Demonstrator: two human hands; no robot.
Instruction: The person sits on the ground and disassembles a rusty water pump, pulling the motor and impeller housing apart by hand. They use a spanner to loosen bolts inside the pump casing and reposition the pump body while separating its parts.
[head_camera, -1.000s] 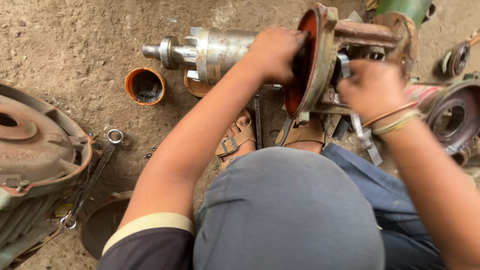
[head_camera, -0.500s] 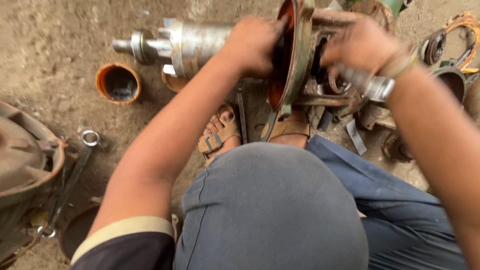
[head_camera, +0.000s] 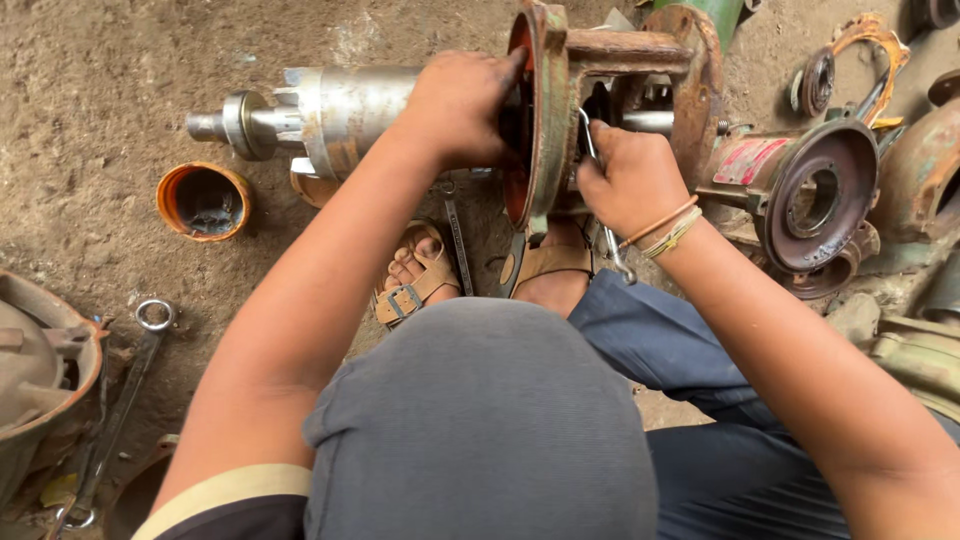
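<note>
A silver cylindrical shaft housing (head_camera: 340, 110) lies on its side, joined to a rusty round flange (head_camera: 548, 110) painted orange inside. My left hand (head_camera: 460, 105) wraps around the housing right where it meets the flange. Behind the flange, my right hand (head_camera: 630, 180) grips a thin metal spanner (head_camera: 612, 250) whose upper end goes in between the flange and the rusty bracket (head_camera: 640, 45). Thin bangles sit on that wrist.
An orange cup (head_camera: 203, 200) stands on the dirt at left. A long ring spanner (head_camera: 120, 400) lies beside a rusty casing (head_camera: 40, 370) at lower left. Another flat spanner (head_camera: 458, 245) lies by my sandalled feet (head_camera: 420, 275). Round rusty pump parts (head_camera: 820, 195) crowd the right.
The view has shifted, so the assembly sits lower and more to the right in frame. My right hand has dropped lower behind the flange with the spanner. My left hand stays on the housing.
</note>
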